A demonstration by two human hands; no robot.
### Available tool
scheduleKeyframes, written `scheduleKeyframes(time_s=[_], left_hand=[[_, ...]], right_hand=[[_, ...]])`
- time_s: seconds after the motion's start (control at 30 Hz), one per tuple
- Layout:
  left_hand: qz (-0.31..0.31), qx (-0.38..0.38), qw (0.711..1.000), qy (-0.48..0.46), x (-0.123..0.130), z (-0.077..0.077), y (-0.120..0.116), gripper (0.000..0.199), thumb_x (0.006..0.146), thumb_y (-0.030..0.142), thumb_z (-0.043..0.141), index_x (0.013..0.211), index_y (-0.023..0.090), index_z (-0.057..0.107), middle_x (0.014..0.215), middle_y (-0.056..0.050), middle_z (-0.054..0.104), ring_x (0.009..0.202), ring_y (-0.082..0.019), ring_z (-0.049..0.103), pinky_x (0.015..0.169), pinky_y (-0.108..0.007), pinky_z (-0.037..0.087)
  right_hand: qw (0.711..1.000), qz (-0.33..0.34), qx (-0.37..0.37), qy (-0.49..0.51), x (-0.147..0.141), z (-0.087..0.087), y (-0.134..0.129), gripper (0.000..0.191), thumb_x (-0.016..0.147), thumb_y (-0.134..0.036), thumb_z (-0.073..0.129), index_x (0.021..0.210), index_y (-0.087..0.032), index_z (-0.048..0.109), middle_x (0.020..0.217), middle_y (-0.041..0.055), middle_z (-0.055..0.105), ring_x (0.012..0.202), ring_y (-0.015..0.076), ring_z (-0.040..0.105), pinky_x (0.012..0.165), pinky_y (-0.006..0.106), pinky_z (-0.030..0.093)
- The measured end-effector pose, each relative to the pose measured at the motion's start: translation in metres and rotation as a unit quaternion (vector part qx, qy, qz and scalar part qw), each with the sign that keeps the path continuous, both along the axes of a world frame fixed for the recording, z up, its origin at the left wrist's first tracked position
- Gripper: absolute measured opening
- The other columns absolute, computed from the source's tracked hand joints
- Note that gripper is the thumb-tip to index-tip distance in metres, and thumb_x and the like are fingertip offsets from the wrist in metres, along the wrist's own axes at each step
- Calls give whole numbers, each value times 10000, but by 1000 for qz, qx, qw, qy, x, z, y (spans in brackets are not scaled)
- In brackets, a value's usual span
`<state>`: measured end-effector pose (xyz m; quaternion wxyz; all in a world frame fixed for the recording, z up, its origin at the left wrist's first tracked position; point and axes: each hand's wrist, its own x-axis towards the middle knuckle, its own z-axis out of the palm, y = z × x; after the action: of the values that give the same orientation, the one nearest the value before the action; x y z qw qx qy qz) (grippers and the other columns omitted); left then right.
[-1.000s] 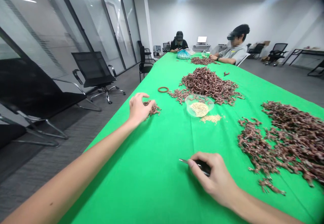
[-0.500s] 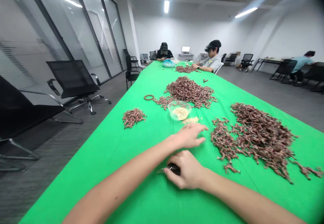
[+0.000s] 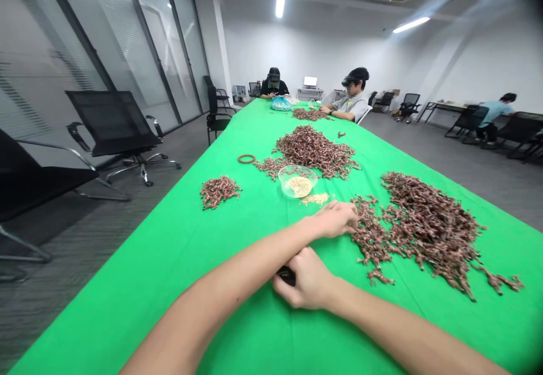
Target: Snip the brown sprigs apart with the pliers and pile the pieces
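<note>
In front of you is a bench (image 3: 169, 273) with a green cloth on it. Closest to you, nearer than the clear bowl (image 3: 283, 182), your right hand (image 3: 306, 280) is curled tight around a dark tool (image 3: 287, 276). The tool's far end is hidden behind your left arm (image 3: 254, 262). Your left hand (image 3: 337, 218) is to the right of the bowl and a bit nearer to you. Its fingers are bent at the edge of a loose bunch of brown bits (image 3: 373, 236); I can't tell if they are pinching one. Farther right of the bowl, joined to that bunch, is a big heap (image 3: 428, 228). Spilled grains (image 3: 314, 198) lie just by the bowl's near right side, and more pale grains (image 3: 299, 186) are inside it. Well to the bowl's left sits a small pile (image 3: 219, 191). Past the bowl, on its left, a brown ring (image 3: 246, 159) lies flat. Just behind the bowl is a large mound (image 3: 316, 149). Far beyond the bowl are a flat patch of bits (image 3: 311, 115), a person in grey (image 3: 350, 103) to the right, a blue bag (image 3: 280, 103) to the left, then a person in black (image 3: 274, 83).
</note>
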<state>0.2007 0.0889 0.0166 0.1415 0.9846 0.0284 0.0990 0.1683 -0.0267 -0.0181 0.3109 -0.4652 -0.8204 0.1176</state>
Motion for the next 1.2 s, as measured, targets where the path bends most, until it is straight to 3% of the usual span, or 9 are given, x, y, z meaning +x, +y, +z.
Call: scheduleKeyframes(time_s=[0.23,0.37,0.5,0.63,0.77,1.0,1.2], left_hand=[[76,16,994,-73,-17,11,-3,321,949,312,591,1234,164,586,1243,-106,613,1042,-237,638,875,-445,553],[146,30,980,-133,-49,24,7,280,956,313,579,1185,154,605,1183,-95,638,1004,-222,646,861,-428,553],[186,61,965,-171,-94,32,20,243,1021,267,409,1042,148,619,1025,-104,683,965,-220,638,885,-404,493],[139,102,974,-145,-132,24,25,269,1013,240,401,940,164,649,969,-102,713,916,-218,648,877,-390,455],[96,121,981,-114,-150,7,22,284,992,249,426,854,183,666,915,-96,722,814,-182,649,799,-334,459],[222,106,962,-120,-184,0,17,315,1013,281,373,932,140,642,918,-116,700,817,-228,625,790,-386,432],[296,41,948,-107,-233,-7,7,249,998,277,439,884,185,640,897,-49,699,793,-192,629,782,-353,445]], right_hand=[[999,17,-10,-29,2,6,-2,173,828,-339,585,835,-189,671,754,52,712,665,184,640,616,272,433],[999,13,-15,-43,2,9,-3,212,859,-366,562,787,-186,647,639,27,642,548,146,553,547,266,361],[999,14,-19,-49,1,10,-3,205,864,-362,554,796,-186,634,649,22,622,562,140,535,556,268,345],[998,14,-29,-46,-1,11,-4,191,878,-343,539,811,-187,627,654,21,618,581,145,541,571,271,353],[998,13,-41,-42,-2,12,-5,184,881,-335,540,816,-185,624,674,32,627,608,154,554,588,277,363],[998,0,-66,-26,-1,15,-6,175,887,-330,545,839,-193,641,679,20,626,617,145,556,611,266,382],[993,-91,-75,14,0,16,-4,240,936,-350,505,843,-183,651,686,16,621,596,134,538,595,268,371]])
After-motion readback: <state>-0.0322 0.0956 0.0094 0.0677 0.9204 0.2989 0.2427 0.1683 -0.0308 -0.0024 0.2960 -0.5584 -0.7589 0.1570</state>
